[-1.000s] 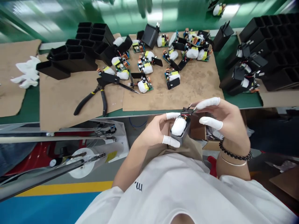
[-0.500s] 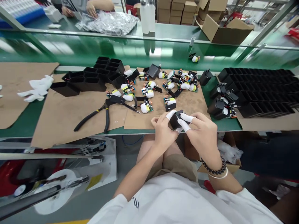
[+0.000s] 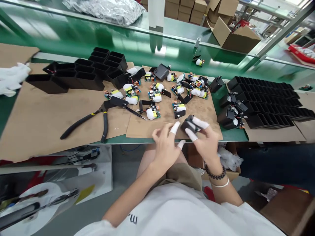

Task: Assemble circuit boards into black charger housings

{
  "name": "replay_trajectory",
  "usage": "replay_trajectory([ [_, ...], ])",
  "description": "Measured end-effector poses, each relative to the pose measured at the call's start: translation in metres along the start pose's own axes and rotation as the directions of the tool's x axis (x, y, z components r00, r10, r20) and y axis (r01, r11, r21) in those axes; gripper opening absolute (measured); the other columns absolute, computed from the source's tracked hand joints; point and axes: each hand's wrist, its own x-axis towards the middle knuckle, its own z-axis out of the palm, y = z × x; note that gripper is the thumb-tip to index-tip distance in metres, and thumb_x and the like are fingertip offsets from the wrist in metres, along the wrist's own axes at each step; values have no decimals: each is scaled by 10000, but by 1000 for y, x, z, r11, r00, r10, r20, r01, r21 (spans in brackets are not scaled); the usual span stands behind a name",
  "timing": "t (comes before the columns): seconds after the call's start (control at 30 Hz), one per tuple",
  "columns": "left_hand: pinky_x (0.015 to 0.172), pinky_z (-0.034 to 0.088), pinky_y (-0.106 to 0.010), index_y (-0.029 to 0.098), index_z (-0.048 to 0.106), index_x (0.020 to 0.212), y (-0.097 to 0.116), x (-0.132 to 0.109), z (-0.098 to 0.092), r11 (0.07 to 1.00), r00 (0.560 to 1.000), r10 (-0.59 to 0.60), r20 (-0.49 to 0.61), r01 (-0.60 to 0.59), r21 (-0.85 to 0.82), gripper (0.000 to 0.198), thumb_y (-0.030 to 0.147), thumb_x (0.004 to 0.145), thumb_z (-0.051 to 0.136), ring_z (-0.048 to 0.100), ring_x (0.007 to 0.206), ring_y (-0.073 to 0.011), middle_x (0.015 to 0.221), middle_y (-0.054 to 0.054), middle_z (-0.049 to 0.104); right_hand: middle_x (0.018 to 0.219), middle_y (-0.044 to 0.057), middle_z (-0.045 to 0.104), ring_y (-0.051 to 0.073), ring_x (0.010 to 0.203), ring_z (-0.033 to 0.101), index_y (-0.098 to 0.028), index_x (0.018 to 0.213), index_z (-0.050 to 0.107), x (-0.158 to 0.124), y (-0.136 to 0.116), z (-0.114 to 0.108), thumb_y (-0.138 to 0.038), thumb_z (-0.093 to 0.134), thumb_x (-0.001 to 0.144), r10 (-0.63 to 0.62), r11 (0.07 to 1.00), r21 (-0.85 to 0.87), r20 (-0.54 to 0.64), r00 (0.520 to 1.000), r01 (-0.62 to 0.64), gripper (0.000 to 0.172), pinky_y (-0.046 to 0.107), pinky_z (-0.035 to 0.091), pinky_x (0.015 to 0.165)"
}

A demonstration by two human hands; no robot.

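1. Cardboard (image 3: pixel 157 118) covers part of the green counter (image 3: pixel 231 135); pliers (image 3: pixel 105 126) lie left.
2. Over its near edge, the right hand's (image 3: pixel 208 142) fingers grip a black box (image 3: pixel 188 123).
3. Beside it, the left hand's (image 3: pixel 165 149) fingers spread open, apparently not touching.
4. One-handed handling seems underway; the next move calls for a firm right hold.

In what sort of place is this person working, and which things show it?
Probably a factory assembly bench: rows of open black cases, small circuit boards spread on cardboard, and black-handled pliers lying near the boards.
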Motion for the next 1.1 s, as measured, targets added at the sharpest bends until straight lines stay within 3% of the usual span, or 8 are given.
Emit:
replay_trajectory([
  [0.07,1081,332,-469,223,581,1442,-11,-11,-12,998,997,12,-82,-7,55,543,195,912,695,650,1280,-324,1375,-149,703,1140,95,834,277,1050,810,-239,1156,760,4,7,-5,-262,837,821,-98,994,-50,-113,989,93,345,450,671,977],
  [0.37,1016,356,-439,259,657,1303,-38,-25,-28,995,944,-1,-331,35,98,339,195,970,664,721,1077,-263,1194,-92,754,885,19,801,274,877,798,-278,1068,742,-1,9,-15,-253,843,821,-245,955,-195,-98,965,222,267,663,513,1185],
  [0.43,1003,367,-432,260,669,1280,-37,-23,-27,996,945,9,-327,21,86,316,188,972,660,724,1048,-250,1171,-80,762,894,20,795,278,889,796,-275,1060,748,-5,12,-15,-256,852,817,-224,960,-191,-81,971,205,266,683,465,1221],
  [0.53,995,378,-428,266,677,1262,-32,-20,-25,998,945,20,-328,3,69,314,178,960,674,726,1039,-247,1161,-70,766,939,54,798,313,1004,785,-264,1059,741,-12,18,-13,-283,863,811,-195,963,-232,-230,953,141,277,700,397,1261],
  [0.63,1006,406,-423,274,656,1292,-20,-18,-18,999,954,52,-295,-45,31,359,173,949,680,726,1068,-252,1171,-70,765,950,60,812,279,930,785,-257,1057,742,-17,19,-11,-308,791,885,-110,966,-242,-73,991,89,186,729,377,1254],
  [0.77,1080,461,-439,197,476,1510,6,-11,8,988,989,129,-78,-135,-78,650,282,919,733,685,1258,-299,1364,-160,721,1371,140,743,307,1277,719,-246,1174,754,-10,8,-23,-304,757,922,45,990,-135,116,992,-29,259,603,527,1173],
  [0.9,1116,477,-469,163,449,1524,24,5,36,986,997,55,55,-45,-164,721,279,877,743,699,1269,-317,1407,-182,717,1249,86,806,262,1163,775,-273,1137,785,4,2,-42,-237,730,943,-57,991,-107,172,983,77,205,454,651,996],
  [1.1,1052,509,-439,159,603,1360,26,16,47,985,1000,6,18,-3,-175,582,252,807,762,741,1192,-315,1310,-163,772,1114,62,848,261,1023,814,-282,1131,805,12,2,-49,-190,748,925,-252,921,-254,192,949,296,233,439,681,928],
])
